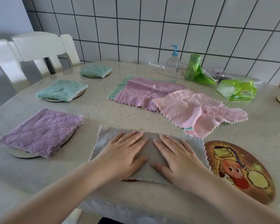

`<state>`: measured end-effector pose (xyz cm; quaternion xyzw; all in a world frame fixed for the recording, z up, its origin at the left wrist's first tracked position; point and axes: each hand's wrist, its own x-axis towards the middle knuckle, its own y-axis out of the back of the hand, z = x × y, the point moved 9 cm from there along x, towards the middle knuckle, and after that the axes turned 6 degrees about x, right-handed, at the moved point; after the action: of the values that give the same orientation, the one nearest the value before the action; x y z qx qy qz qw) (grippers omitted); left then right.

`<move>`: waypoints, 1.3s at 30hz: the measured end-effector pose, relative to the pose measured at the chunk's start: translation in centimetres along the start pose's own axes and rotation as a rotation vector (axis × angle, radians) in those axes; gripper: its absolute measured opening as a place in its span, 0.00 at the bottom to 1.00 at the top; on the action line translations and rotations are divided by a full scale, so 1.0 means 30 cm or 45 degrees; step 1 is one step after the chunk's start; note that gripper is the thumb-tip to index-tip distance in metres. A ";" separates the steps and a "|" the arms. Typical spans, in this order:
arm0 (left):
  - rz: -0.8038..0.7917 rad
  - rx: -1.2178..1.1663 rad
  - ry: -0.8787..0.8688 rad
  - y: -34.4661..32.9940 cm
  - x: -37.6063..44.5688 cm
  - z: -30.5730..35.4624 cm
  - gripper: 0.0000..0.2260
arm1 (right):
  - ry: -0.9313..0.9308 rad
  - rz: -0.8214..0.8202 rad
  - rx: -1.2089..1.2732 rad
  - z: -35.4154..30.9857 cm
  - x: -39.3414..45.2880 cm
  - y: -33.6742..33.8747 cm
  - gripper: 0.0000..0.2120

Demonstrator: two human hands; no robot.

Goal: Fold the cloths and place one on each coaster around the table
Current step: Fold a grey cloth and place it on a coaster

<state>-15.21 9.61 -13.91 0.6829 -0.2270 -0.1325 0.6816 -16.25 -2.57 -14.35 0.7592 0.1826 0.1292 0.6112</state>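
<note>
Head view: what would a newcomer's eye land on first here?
Both hands, left and right, press flat on a grey cloth at the near edge of the table. Right beside it lies a bare cartoon-printed coaster. Behind, a pink cloth sprawls unfolded over a purple one.

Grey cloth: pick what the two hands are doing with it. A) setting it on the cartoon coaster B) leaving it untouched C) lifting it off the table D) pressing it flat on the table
D: the left hand and right hand lie palm-down, side by side, on the grey cloth, which rests flat on the table beside the cartoon coaster.
</note>
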 end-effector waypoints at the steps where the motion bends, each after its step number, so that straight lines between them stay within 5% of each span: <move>1: -0.065 0.000 0.036 -0.009 -0.008 -0.027 0.40 | -0.028 -0.031 -0.031 0.018 -0.013 0.000 0.43; 7: -0.181 -0.031 0.207 -0.018 -0.066 -0.161 0.47 | -0.094 -0.138 -0.136 0.104 -0.086 0.005 0.42; 13: -0.130 -0.104 0.198 -0.010 -0.123 -0.214 0.42 | -0.121 -0.139 -0.104 0.144 -0.117 0.026 0.46; 17: 0.313 -0.137 -0.171 0.120 -0.153 -0.050 0.17 | -0.122 0.134 0.325 0.129 -0.028 0.127 0.18; 20: 0.330 -0.363 -0.413 0.141 -0.159 0.104 0.10 | -0.111 0.188 0.540 0.110 0.088 0.134 0.10; 29: 0.318 -0.279 -0.221 0.123 -0.157 0.137 0.09 | -0.179 -0.066 0.463 0.065 0.302 0.094 0.04; 39: 0.408 -0.271 -0.184 0.141 -0.171 0.126 0.07 | -0.187 -0.275 0.316 0.046 0.299 0.082 0.12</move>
<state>-22.03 8.99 -10.50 0.5509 -0.3658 -0.0941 0.7442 -7.32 -0.34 -12.49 0.8122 0.2327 -0.0164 0.5347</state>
